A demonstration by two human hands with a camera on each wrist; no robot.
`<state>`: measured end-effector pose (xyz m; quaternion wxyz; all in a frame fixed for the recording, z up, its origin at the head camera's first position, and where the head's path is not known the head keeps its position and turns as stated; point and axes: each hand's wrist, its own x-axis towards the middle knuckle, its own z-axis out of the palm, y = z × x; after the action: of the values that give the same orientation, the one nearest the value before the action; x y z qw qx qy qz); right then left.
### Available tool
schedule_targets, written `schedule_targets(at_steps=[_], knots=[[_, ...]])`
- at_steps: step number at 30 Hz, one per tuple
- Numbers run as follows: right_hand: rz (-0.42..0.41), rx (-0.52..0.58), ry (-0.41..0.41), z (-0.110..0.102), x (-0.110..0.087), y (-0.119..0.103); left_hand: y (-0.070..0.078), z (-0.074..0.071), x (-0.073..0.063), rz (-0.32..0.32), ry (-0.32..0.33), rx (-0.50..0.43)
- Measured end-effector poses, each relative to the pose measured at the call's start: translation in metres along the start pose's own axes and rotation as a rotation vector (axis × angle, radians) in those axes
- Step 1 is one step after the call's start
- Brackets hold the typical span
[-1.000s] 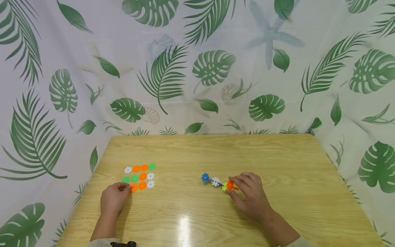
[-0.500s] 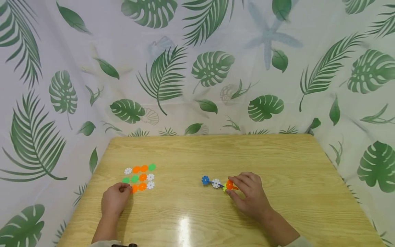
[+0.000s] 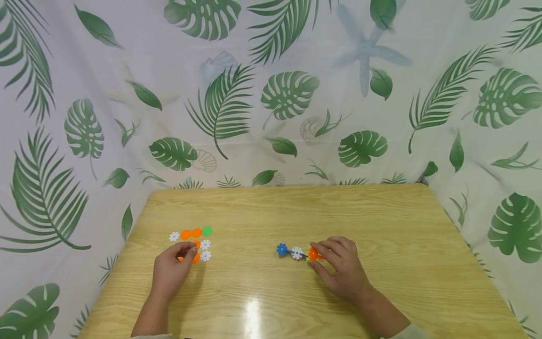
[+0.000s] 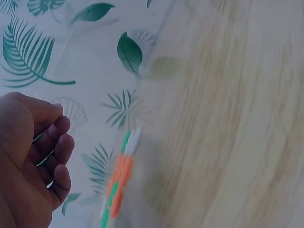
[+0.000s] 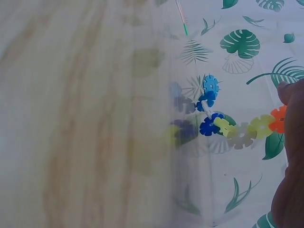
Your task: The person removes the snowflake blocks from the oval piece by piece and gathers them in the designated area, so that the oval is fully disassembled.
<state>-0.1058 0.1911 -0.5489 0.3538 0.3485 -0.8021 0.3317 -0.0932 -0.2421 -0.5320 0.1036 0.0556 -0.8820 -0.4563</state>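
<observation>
The grip of the right hand (image 3: 340,269) is pinched on an orange piece (image 3: 313,254) at the right of the chain (image 3: 296,250). The left hand (image 3: 171,268), fingers curled, contents indiscernible, has lifted and shifted toward the chain, over loose pieces (image 3: 196,232) lying left of it on the desk (image 3: 237,282), suggesting a piece was being collected.
</observation>
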Motion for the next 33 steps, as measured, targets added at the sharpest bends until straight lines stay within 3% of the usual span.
schedule_targets(at_steps=[11, 22, 33], knots=[[-0.022, 0.012, -0.004, 0.004, 0.004, -0.004, 0.042, 0.034, -0.008, 0.188, -0.171, -0.077], [-0.036, 0.025, -0.008, 0.006, 0.009, -0.009, 0.069, 0.073, -0.010, 0.249, -0.284, -0.132], [-0.064, 0.027, -0.013, 0.010, 0.010, -0.013, 0.106, 0.111, -0.015, 0.317, -0.456, -0.215]])
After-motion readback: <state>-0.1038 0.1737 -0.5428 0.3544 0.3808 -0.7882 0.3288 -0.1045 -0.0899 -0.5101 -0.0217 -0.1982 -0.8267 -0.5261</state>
